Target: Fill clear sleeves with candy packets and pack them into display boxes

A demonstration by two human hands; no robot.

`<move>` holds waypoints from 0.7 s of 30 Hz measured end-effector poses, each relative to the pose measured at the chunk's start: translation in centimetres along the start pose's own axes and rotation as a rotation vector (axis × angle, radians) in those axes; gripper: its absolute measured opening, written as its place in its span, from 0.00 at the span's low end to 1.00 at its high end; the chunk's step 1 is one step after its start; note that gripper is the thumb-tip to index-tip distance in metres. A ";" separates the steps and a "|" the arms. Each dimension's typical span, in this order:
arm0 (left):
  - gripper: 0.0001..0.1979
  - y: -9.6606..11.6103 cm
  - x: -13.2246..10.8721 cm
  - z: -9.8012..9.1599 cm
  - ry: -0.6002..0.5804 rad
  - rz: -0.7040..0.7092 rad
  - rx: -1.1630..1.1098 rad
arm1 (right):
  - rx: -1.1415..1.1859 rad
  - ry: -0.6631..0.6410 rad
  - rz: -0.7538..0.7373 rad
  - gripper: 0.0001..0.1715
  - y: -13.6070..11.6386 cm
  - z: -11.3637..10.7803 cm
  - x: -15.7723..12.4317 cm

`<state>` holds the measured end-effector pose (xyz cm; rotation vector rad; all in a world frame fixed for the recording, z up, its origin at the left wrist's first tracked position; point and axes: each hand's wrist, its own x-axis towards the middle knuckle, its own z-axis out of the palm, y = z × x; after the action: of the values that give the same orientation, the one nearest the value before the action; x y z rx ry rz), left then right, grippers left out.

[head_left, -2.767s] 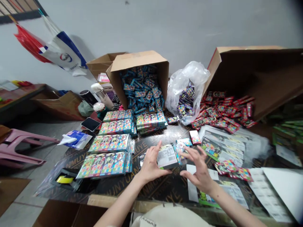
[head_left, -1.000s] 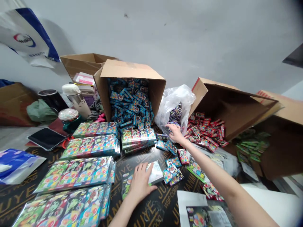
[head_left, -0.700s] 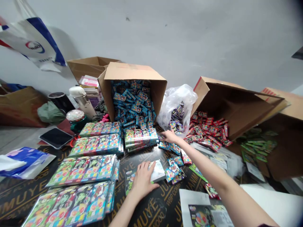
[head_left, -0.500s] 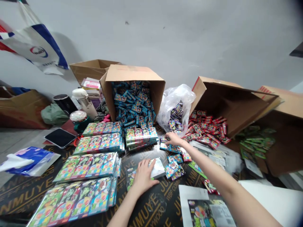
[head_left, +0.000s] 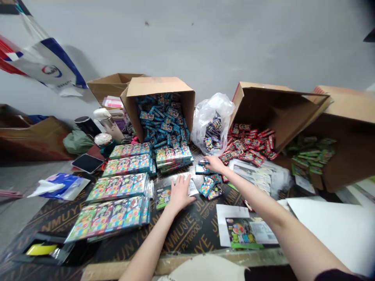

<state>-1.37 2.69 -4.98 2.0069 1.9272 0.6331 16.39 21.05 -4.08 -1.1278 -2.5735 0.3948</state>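
My left hand (head_left: 180, 194) lies with its fingers spread over a flat printed pouch (head_left: 163, 197) with a dark and green front and a white part; the hand covers much of it. Farther right, the bent fingers of my right hand (head_left: 214, 164) close on a small blue packet (head_left: 201, 169) in a little group on the table. Just below them are more small packets (head_left: 207, 186), blue and purple. Left of my left hand stand rows of stacked multicoloured packs (head_left: 117, 183), with another stack (head_left: 173, 155) beyond it.
Tipped cardboard boxes hold blue packets (head_left: 164, 121), red packets (head_left: 249, 144) and green packets (head_left: 315, 154). A clear plastic bag (head_left: 200, 127) contains purple packets. Flat printed pouches (head_left: 241, 232) lie front right. Bottles (head_left: 109, 125), a tablet (head_left: 87, 163) and tissues (head_left: 60, 186) are at left.
The camera view has tilted and shifted, so the table's front edge now shows. Both hands stay at about the same places, the left on the pouch and the right at the blue packets.
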 end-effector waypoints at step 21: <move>0.42 3.1 -1.9 -0.2 -0.164 -0.317 -1.013 | 0.411 0.074 -0.247 0.43 -7.9 -1.6 -13.7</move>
<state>1.21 0.55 -3.44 1.0558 1.3344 1.0321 20.68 5.86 -1.94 -0.6606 -2.3763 0.7599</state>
